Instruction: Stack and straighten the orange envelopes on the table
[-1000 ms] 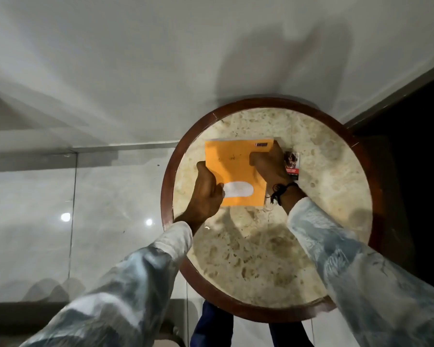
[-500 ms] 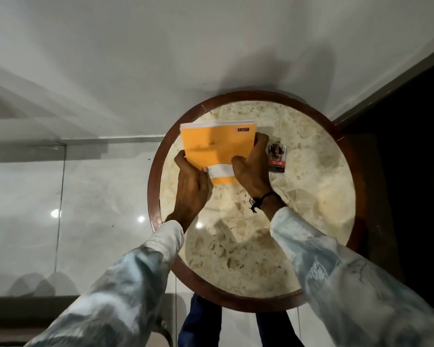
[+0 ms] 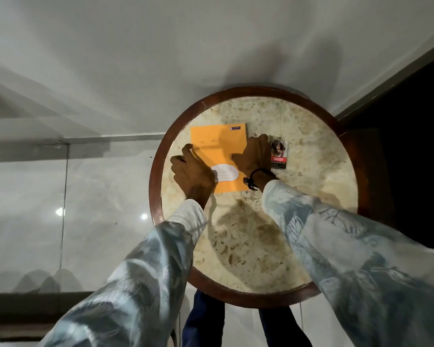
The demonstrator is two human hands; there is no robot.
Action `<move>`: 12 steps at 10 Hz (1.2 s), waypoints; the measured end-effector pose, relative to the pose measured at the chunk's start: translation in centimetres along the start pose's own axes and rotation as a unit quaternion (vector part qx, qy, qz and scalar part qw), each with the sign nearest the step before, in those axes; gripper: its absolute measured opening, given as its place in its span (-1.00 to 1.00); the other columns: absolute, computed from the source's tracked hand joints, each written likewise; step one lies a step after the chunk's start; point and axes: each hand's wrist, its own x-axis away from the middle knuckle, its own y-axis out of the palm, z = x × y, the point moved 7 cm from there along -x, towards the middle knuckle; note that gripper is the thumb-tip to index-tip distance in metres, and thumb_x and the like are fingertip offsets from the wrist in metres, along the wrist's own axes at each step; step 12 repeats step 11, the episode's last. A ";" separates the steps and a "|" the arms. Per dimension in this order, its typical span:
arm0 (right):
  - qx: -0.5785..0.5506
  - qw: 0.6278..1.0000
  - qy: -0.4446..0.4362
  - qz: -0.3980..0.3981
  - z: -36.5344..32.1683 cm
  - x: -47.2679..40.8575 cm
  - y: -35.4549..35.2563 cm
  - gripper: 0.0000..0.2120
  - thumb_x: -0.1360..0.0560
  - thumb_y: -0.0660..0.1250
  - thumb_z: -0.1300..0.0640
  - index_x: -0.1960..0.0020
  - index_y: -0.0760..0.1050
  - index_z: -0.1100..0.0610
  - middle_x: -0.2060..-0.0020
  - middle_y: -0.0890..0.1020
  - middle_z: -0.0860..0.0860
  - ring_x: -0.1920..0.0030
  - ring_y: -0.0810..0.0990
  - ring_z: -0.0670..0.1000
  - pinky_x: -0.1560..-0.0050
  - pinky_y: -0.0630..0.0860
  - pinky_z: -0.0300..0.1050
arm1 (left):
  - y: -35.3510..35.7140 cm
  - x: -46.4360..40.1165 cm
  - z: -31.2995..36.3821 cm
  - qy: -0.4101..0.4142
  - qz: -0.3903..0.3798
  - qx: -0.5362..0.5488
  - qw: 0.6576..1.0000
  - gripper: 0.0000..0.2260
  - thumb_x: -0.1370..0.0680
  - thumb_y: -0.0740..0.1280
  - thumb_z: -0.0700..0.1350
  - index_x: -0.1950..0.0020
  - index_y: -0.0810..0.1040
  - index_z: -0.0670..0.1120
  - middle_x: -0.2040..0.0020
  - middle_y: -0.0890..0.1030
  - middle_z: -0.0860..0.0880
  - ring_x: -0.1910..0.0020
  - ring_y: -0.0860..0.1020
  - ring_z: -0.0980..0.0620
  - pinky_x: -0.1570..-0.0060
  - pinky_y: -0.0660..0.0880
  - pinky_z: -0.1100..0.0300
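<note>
Orange envelope stack (image 3: pixel 218 151) lies flat, apparently squared; edges are pinched by left hand (image 3: pixel 193 174) and right hand (image 3: pixel 253 156); release remains.

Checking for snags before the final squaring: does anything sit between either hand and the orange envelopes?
Nothing visible does. The left hand and right hand both rest directly on the orange envelopes. The small packet lies on the table beyond the right hand, apart from the stack.
</note>
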 end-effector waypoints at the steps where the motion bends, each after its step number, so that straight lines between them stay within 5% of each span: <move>1: -0.074 0.996 -0.017 0.051 0.8 1.2 -1.9 -0.58 -0.43 0.47 0.15 -0.22 0.50 0.28 -0.24 0.50 0.21 -0.25 0.48 0.24 -0.19 0.48 0.07 | -0.4 0.9 0.5 0.030 0.030 -0.027 0.999 -0.38 -0.43 0.47 -0.26 -0.44 0.34 -0.08 -0.35 0.40 -0.26 -0.30 0.43 -0.34 -0.25 0.45 -0.18; 2: -0.094 0.983 -0.003 0.159 4.3 2.8 -5.0 -0.66 -0.43 0.42 0.14 -0.18 0.55 0.19 -0.17 0.56 0.17 -0.19 0.53 0.21 -0.14 0.50 0.05 | 0.1 4.1 1.8 0.208 0.097 -0.143 0.963 -0.60 -0.52 0.32 -0.28 -0.36 0.43 -0.18 -0.25 0.51 -0.27 -0.11 0.53 -0.29 -0.02 0.49 -0.11; 3: -0.067 0.978 0.038 0.195 8.6 3.0 -6.6 -0.63 -0.42 0.45 0.04 -0.17 0.53 0.16 -0.15 0.54 0.17 -0.17 0.52 0.24 -0.11 0.52 0.12 | 4.7 9.4 1.7 0.425 0.047 -0.154 0.891 -0.64 -0.61 0.27 -0.22 -0.40 0.48 -0.25 -0.27 0.58 -0.29 -0.18 0.57 -0.33 -0.12 0.51 -0.12; 4: -0.055 0.985 0.035 0.161 10.1 2.2 -5.8 -0.59 -0.40 0.47 -0.01 -0.16 0.52 0.14 -0.13 0.53 0.16 -0.13 0.53 0.24 -0.05 0.56 0.10 | 9.7 12.9 -0.9 0.466 -0.054 -0.192 0.862 -0.46 -0.68 0.14 0.00 -0.60 0.23 -0.24 -0.62 0.27 -0.26 -0.62 0.22 -0.24 -0.58 0.24 -0.18; 5: -0.082 0.983 -0.002 0.163 10.1 1.5 -5.3 -0.68 -0.40 0.47 -0.01 -0.05 0.55 0.15 -0.03 0.58 0.16 -0.02 0.58 0.23 0.06 0.51 0.00 | 12.0 13.9 -2.6 0.437 -0.072 -0.219 0.869 -0.32 -0.68 0.07 0.19 -0.65 0.04 -0.21 -0.69 0.06 -0.20 -0.69 -0.01 -0.17 -0.67 0.03 -0.14; 6: -0.114 0.979 -0.005 0.168 11.0 0.7 -5.4 -0.72 -0.38 0.47 0.04 -0.03 0.56 0.15 0.02 0.61 0.15 0.01 0.58 0.19 0.10 0.46 -0.06 | 13.3 13.8 -3.6 0.429 -0.082 -0.242 0.867 -0.28 -0.67 0.05 0.23 -0.66 -0.03 -0.19 -0.70 -0.04 -0.19 -0.70 -0.08 -0.16 -0.66 0.06 -0.16; 9: -0.140 0.978 -0.002 0.154 11.7 0.5 -5.7 -0.69 -0.38 0.49 0.05 -0.06 0.55 0.12 0.02 0.65 0.13 0.02 0.60 0.12 0.10 0.42 -0.16 | 13.9 13.7 -4.1 0.425 -0.060 -0.263 0.864 -0.27 -0.66 0.05 0.25 -0.67 -0.08 -0.16 -0.70 -0.09 -0.17 -0.70 -0.11 -0.15 -0.65 0.07 -0.17; 11: -0.361 0.911 0.035 0.194 12.1 3.6 -13.3 -0.69 -0.44 0.49 0.13 -0.16 0.58 0.17 0.01 0.70 0.12 0.12 0.65 0.01 0.15 0.59 -0.16 | 10.6 14.9 -2.2 0.430 -0.042 -0.280 0.857 -0.29 -0.68 0.03 0.24 -0.67 -0.09 -0.16 -0.70 -0.09 -0.17 -0.70 -0.11 -0.13 -0.66 0.04 -0.15; 12: -0.361 0.911 0.035 0.194 12.1 3.6 -13.3 -0.69 -0.44 0.49 0.13 -0.16 0.58 0.17 0.01 0.70 0.12 0.12 0.65 0.01 0.15 0.59 -0.16 | 10.6 14.9 -2.2 0.430 -0.042 -0.280 0.857 -0.29 -0.68 0.03 0.24 -0.67 -0.09 -0.16 -0.70 -0.09 -0.17 -0.70 -0.11 -0.13 -0.66 0.04 -0.15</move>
